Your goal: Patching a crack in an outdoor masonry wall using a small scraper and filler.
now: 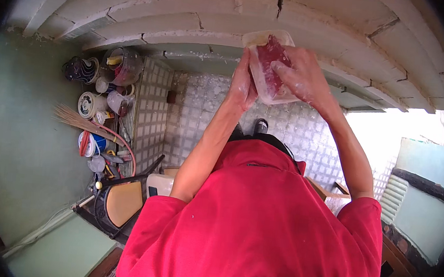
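Note:
Up in front of me, close to the wall, a translucent whitish plastic container (256, 81) is tilted, its inside facing me. My left hand (243, 85) grips its left side, fingers wrapped round the edge. In the container lies a flat, dark red piece with a pointed top (272, 63), smeared with white; it could be a plastic putty spreader, but I cannot tell for sure. My right hand (305, 77) is closed on the red piece, its thumb pressed on the face. White smears mark both hands.
A pale panelled wall (201, 18) with cracked seams curves ahead. On the left stand buckets (92, 105), a straw broom (73, 117) and several tools. A chair (124, 204) is at the lower left. Speckled tiles (198, 110) cover the floor; bright daylight enters at right.

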`<state>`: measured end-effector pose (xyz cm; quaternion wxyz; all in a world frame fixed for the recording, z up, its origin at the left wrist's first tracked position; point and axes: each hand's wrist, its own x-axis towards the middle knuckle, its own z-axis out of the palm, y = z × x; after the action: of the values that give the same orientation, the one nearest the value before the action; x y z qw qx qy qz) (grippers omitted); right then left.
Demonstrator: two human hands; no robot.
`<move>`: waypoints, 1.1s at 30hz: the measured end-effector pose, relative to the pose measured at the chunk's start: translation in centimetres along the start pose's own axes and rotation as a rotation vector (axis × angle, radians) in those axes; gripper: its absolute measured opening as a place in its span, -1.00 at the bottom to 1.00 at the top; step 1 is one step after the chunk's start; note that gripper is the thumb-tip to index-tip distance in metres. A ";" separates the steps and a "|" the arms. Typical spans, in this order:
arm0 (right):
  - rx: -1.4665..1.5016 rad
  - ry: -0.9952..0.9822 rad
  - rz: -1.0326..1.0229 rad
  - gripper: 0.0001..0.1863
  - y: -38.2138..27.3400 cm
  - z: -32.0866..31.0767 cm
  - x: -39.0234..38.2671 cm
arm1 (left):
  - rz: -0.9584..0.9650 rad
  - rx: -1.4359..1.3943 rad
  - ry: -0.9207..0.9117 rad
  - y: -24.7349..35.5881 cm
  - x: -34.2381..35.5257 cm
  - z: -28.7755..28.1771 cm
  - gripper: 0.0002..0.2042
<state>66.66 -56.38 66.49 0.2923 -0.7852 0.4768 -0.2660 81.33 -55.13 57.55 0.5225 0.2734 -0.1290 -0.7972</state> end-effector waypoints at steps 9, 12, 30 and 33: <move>-0.245 0.113 -0.146 -0.72 1.5 -4.7 -1.1 | 0.014 0.034 0.027 -1.6 -0.1 1.7 -0.40; -0.155 0.004 0.158 -0.82 -0.1 -6.2 -0.8 | 0.055 0.057 0.036 -2.3 0.3 0.8 -0.39; -0.040 0.107 0.044 -0.71 4.1 -2.4 0.0 | 0.037 -0.041 -0.044 -2.4 2.2 2.2 -0.40; -0.100 0.114 0.043 -0.71 2.7 -3.9 0.2 | 0.026 0.022 -0.027 -2.3 2.3 1.6 -0.39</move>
<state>62.39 -58.38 67.27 0.2307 -0.7719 0.5223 -0.2795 77.94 -56.36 56.99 0.5280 0.2666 -0.1483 -0.7925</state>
